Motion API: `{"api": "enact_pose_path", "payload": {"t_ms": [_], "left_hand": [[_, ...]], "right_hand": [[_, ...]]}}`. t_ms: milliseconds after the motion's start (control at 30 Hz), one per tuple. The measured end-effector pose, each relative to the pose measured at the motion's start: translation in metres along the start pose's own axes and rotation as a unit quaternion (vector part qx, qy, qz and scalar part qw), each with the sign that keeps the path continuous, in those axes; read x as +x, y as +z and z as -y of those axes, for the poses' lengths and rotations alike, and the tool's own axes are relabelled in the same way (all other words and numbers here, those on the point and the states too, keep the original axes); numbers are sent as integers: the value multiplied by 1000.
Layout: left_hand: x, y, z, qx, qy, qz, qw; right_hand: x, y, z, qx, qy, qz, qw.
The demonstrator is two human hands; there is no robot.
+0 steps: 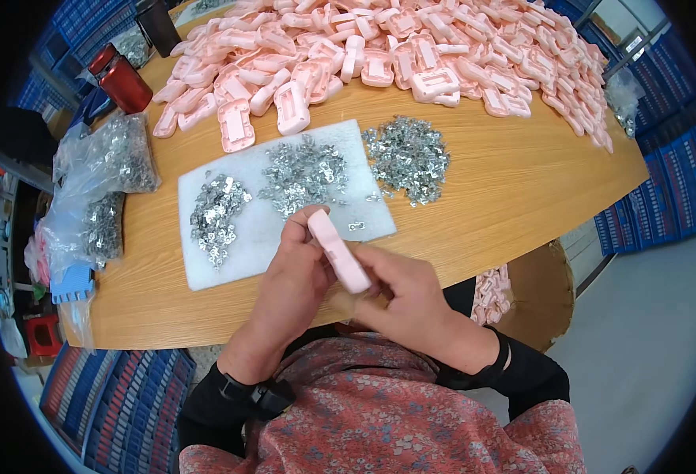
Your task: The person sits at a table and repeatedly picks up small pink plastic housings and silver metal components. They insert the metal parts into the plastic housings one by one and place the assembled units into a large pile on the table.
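A pink plastic casing (340, 253), tilted and seen edge-on, is held in front of my body above the table's near edge. My left hand (284, 276) grips its far end and left side, fingers closed round it. At the lower right end my right hand (411, 304) has its curled fingers against the casing; some of them are smeared by motion. Just beyond lies a white foam sheet (265, 237) bearing two heaps of small silvery metal pieces, a left heap (217, 217) and a larger middle heap (304, 175). A few loose pieces (356, 227) lie close to the casing.
Another metal heap (411, 158) sits right of the sheet. Many pink casings (395, 55) cover the table's far side. Bags of metal pieces (115, 154), a red flask (122, 79) and a dark bottle (156, 28) stand left. A cardboard box (549, 296) with pink parts is below right.
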State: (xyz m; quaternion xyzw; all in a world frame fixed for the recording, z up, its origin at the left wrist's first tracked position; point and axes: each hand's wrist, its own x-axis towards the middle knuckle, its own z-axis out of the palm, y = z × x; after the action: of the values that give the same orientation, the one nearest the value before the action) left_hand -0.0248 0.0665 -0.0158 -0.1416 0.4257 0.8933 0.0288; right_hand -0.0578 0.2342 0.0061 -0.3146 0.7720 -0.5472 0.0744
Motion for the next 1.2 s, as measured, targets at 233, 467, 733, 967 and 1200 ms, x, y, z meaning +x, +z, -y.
{"api": "enact_pose_path", "payload": {"t_ms": [233,467,733,967,1200], "left_hand": [[-9,-17,-16,244,54,106,962],[1,-2,-47,355,-141,339,860],[1,-39,-34,1,-202,116,972],[2,-53,-27,-115,-187,100,970],[2,-56,-25,-137,-179,104,969]], "right_hand": [[-8,-49,-13,57,121,95,986],[4,-35,-3,13,19,187,982],[43,-43,-32,-190,37,19,981],[87,-5,-38,-309,-5,81,948],[94,-9,-37,-263,46,114,957]]}}
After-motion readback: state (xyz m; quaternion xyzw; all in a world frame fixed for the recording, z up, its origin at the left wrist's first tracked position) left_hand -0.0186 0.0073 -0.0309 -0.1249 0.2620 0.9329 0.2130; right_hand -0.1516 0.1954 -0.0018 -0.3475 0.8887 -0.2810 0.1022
